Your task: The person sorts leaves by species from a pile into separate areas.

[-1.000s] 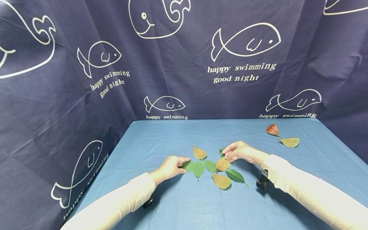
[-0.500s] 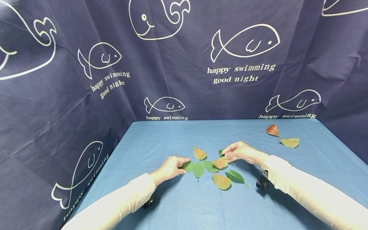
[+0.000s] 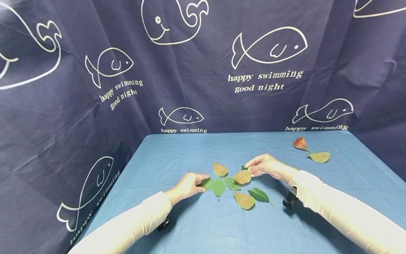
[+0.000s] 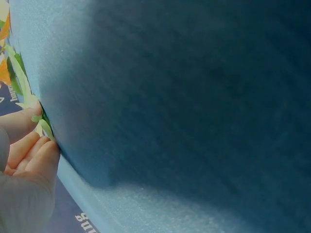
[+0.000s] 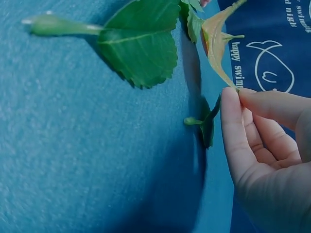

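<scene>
My right hand pinches an orange-yellow leaf by its tip between thumb and forefinger. In the right wrist view this leaf looks curled and raised above the cloth. It overlaps a green leaf in the head view. A small dark green leaf is partly hidden behind the right fingers. My left hand holds another green leaf at its left end, thumb and forefinger at its edges. Right beside that one lies an upright-pointing green leaf.
Around them on the blue cloth lie an orange-yellow leaf, another below, and a serrated green leaf. Farther back right are a red leaf and a yellowish leaf. A dark printed curtain stands behind.
The orange-yellow leaf in my right hand has shifted left and slightly away, off the serrated green leaf and over the middle green leaf. My left hand has stayed put.
</scene>
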Demonstrator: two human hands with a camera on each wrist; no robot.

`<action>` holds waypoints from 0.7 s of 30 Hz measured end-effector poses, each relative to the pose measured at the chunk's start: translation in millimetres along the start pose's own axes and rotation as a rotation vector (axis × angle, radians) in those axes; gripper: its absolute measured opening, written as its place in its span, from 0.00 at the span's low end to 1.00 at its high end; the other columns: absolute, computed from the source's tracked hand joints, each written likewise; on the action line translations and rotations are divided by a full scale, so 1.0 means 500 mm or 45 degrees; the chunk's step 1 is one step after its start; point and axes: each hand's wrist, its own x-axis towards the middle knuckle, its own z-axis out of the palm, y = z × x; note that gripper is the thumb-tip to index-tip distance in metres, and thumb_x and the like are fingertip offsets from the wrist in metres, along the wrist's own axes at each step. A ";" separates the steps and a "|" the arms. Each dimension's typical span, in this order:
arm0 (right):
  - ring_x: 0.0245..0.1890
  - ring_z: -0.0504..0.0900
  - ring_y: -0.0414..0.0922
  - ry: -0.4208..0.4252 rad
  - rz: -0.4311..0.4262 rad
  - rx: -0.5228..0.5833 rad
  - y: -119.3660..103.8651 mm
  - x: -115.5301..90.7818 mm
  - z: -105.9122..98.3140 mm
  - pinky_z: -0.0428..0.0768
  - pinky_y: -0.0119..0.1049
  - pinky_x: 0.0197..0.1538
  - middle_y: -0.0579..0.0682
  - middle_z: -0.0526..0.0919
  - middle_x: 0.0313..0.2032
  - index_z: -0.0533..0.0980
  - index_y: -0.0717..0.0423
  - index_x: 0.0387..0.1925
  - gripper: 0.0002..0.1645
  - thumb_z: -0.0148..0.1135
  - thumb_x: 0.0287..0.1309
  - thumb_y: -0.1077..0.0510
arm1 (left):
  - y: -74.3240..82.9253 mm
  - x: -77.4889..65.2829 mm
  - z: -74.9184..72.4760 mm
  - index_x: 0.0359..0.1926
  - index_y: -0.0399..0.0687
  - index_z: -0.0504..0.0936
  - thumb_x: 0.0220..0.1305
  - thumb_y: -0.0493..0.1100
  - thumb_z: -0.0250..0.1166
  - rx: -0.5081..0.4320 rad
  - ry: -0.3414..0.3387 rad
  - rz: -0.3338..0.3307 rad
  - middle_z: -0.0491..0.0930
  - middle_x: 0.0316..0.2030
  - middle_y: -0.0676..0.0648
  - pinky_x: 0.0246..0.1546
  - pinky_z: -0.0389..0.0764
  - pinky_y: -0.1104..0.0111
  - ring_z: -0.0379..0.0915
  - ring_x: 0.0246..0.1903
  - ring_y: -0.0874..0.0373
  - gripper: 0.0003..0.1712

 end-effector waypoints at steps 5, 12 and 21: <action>0.36 0.86 0.39 0.041 0.007 0.008 0.004 0.002 -0.008 0.86 0.42 0.50 0.63 0.84 0.47 0.73 0.80 0.52 0.23 0.63 0.57 0.70 | 0.001 0.000 0.001 0.62 0.37 0.76 0.57 0.31 0.69 -0.012 0.006 -0.010 0.76 0.60 0.38 0.58 0.79 0.61 0.74 0.59 0.44 0.29; 0.36 0.86 0.39 0.099 0.017 0.055 0.005 0.000 -0.018 0.86 0.41 0.50 0.58 0.86 0.45 0.72 0.81 0.54 0.24 0.63 0.57 0.70 | 0.002 0.000 0.001 0.62 0.37 0.76 0.57 0.31 0.69 -0.019 0.008 -0.011 0.76 0.60 0.37 0.58 0.79 0.60 0.74 0.59 0.44 0.29; 0.37 0.86 0.39 0.154 -0.012 0.104 0.003 -0.010 -0.032 0.86 0.40 0.51 0.57 0.86 0.44 0.69 0.83 0.55 0.26 0.62 0.58 0.71 | 0.002 0.001 0.000 0.62 0.35 0.75 0.57 0.30 0.69 -0.024 0.010 0.007 0.76 0.60 0.37 0.59 0.79 0.59 0.74 0.59 0.44 0.30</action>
